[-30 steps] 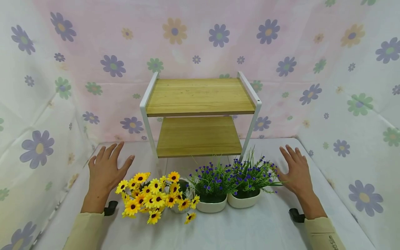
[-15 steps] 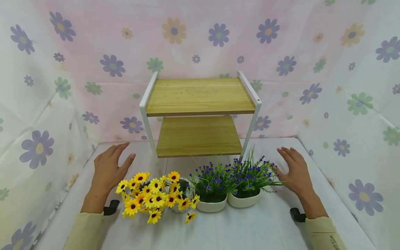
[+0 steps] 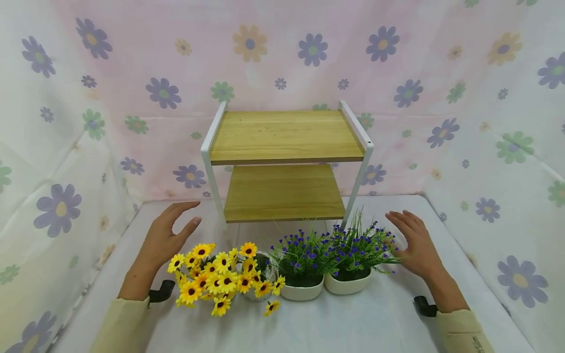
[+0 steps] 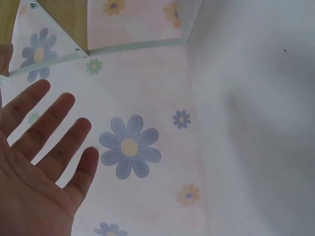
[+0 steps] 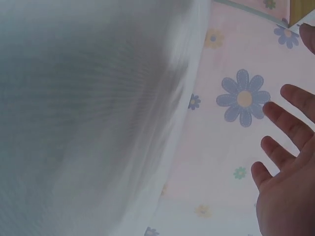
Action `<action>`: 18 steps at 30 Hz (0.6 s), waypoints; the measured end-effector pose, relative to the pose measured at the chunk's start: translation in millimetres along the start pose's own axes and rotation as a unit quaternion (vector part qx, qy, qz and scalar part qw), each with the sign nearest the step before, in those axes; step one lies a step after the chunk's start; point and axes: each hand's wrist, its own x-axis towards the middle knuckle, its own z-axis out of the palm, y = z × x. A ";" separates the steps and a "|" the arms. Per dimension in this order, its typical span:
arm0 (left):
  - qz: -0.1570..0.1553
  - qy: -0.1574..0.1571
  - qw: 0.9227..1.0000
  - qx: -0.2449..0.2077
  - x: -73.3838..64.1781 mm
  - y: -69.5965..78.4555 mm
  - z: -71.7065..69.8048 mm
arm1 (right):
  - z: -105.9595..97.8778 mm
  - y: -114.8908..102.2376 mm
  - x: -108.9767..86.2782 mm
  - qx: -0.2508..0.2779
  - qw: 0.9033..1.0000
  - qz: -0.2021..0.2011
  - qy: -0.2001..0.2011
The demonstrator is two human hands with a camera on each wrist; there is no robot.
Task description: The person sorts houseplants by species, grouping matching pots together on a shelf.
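Observation:
My left hand (image 3: 165, 238) hovers at the left of the table with thumb and fingers spread apart, holding nothing. Just to its right are yellow artificial sunflowers (image 3: 212, 282), partly covering their pale pot (image 3: 256, 295). In the left wrist view the palm and extended fingers (image 4: 56, 115) face the camera. My right hand (image 3: 417, 245) is by the right-hand potted plant with purple flowers (image 3: 353, 247), its fingers relaxed and its thumb partly behind the leaves. A second purple-flowered plant (image 3: 300, 252) stands beside that one, both in oval white pots (image 3: 348, 284).
Behind the plants stands a two-tier shelf with a wooden top board (image 3: 287, 137), a lower board (image 3: 284, 193) and white side frames (image 3: 209, 171). Flower-printed cloth walls (image 3: 282, 59) enclose the white table (image 3: 344, 328) at the back and both sides.
My left hand has moved right, toward the sunflowers, and turned so its thumb and index finger form a wide curve. The right hand has shifted slightly inward. Plants and shelf stay in place.

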 end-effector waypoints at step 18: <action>0.095 -0.027 0.994 -0.052 12.7 29.1 5.6 | 6.2 -7.2 -6.6 0.060 0.996 -0.050 -0.049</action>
